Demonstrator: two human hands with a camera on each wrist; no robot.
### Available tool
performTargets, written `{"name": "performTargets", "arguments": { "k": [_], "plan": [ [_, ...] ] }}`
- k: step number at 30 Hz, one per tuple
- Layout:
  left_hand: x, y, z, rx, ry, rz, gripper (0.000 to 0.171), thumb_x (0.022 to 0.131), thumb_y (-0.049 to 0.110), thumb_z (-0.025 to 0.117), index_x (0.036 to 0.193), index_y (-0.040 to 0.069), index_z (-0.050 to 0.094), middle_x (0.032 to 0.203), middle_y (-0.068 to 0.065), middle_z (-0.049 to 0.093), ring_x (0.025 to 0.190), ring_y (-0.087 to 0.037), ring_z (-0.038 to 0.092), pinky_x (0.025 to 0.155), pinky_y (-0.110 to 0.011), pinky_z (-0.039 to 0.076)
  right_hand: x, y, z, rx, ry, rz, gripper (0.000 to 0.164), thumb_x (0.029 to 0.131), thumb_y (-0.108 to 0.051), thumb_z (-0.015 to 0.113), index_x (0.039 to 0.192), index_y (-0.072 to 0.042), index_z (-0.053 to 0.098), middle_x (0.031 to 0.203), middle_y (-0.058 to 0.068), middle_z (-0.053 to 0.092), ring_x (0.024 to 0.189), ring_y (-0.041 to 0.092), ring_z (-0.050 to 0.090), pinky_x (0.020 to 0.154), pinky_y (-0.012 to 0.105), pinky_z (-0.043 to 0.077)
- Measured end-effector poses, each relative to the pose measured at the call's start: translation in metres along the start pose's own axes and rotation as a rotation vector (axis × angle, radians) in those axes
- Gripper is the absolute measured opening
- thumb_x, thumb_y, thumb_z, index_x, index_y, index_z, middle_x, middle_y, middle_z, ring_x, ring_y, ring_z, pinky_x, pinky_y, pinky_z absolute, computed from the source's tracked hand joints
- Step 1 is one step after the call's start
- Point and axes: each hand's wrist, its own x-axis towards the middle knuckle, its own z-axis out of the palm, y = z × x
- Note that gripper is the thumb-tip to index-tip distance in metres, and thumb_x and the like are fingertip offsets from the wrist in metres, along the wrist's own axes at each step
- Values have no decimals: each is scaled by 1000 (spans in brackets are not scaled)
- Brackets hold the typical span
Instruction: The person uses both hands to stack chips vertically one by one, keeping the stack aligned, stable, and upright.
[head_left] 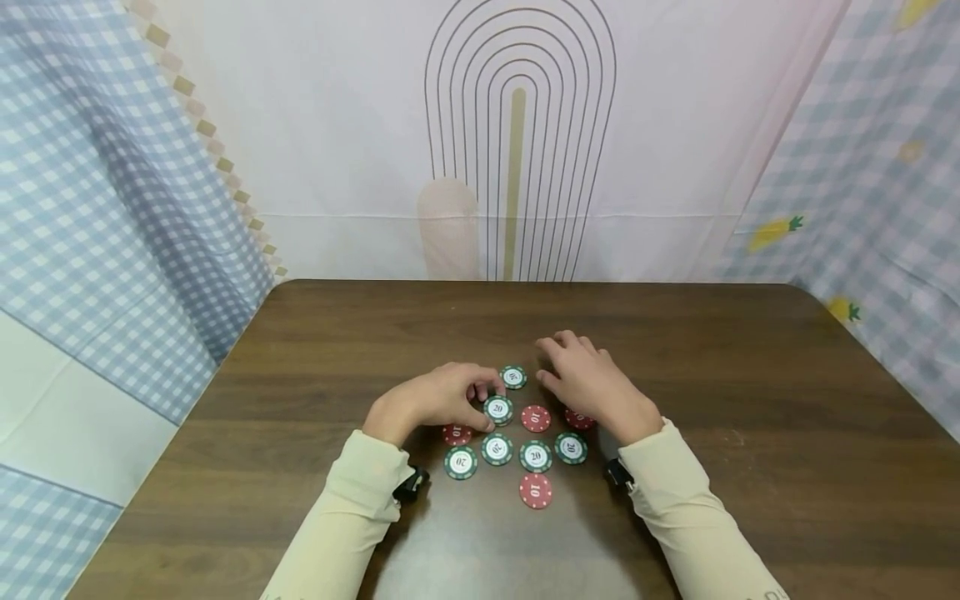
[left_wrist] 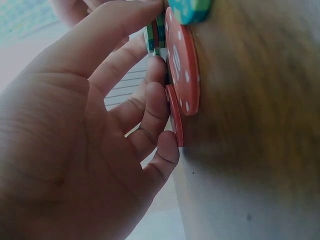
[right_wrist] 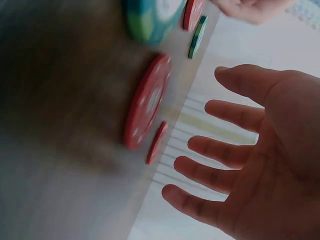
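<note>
My left hand (head_left: 438, 396) pinches a green poker chip (head_left: 498, 408) marked 20 between thumb and index finger; in the left wrist view, green and red edges (left_wrist: 155, 35) show there, as of stacked chips. Its other fingers curl loosely beside a red chip (left_wrist: 182, 62) and another red chip (left_wrist: 175, 117). My right hand (head_left: 588, 385) hovers over the table with its fingers spread and nothing in them. Below its wrist lies a red chip (head_left: 577, 419), partly covered. A green chip (head_left: 513, 377) lies between the hands, farther back.
Nearer me lie several green chips (head_left: 536, 456) in a rough row, with a red chip (head_left: 536, 491) in front. Another red chip (head_left: 536, 418) sits mid-table. The brown wooden table (head_left: 337, 333) meets a patterned white cloth (head_left: 337, 150) at its far edge.
</note>
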Motion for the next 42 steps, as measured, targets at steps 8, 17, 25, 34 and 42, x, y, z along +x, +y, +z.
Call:
{"name": "performTargets", "arguments": {
  "k": [8, 17, 25, 34, 42],
  "plan": [
    [-1, -2, 2, -4, 9, 8, 34, 83, 24, 81, 113, 26, 65, 98, 4, 59, 91, -14, 55, 79, -31, 48, 2, 14, 2, 69, -13, 61, 52, 99, -24, 61, 146, -8, 44, 146, 27, 39, 132, 45, 41, 100, 66, 38],
    [-1, -5, 4, 26, 22, 22, 32, 83, 26, 80, 111, 26, 64, 97, 6, 59, 91, -13, 55, 81, -30, 47, 0, 20, 1, 68, -51, 32, 53, 96, -16, 65, 143, -2, 45, 139, 29, 46, 126, 44, 48, 100, 58, 43],
    [2, -3, 5, 26, 12, 0, 34, 83, 26, 80, 113, 29, 65, 99, 6, 59, 93, -14, 54, 80, -30, 48, -2, 25, 2, -23, -30, -5, 44, 92, -9, 68, 132, 4, 54, 122, 27, 58, 113, 41, 56, 94, 55, 48],
    [1, -1, 4, 45, 10, 11, 35, 81, 27, 81, 113, 28, 65, 98, 6, 60, 92, -12, 55, 81, -30, 47, -4, 22, 3, -56, -87, 48, 47, 95, -15, 65, 140, -8, 54, 124, 24, 53, 113, 38, 52, 92, 56, 49],
    [-1, -1, 1, 35, 18, 1, 35, 82, 27, 81, 113, 29, 65, 99, 6, 60, 93, -12, 55, 81, -30, 48, -2, 20, -2, -67, -85, 26, 34, 94, -14, 66, 126, -3, 60, 114, 23, 55, 103, 36, 54, 87, 53, 52]
  ]
}}
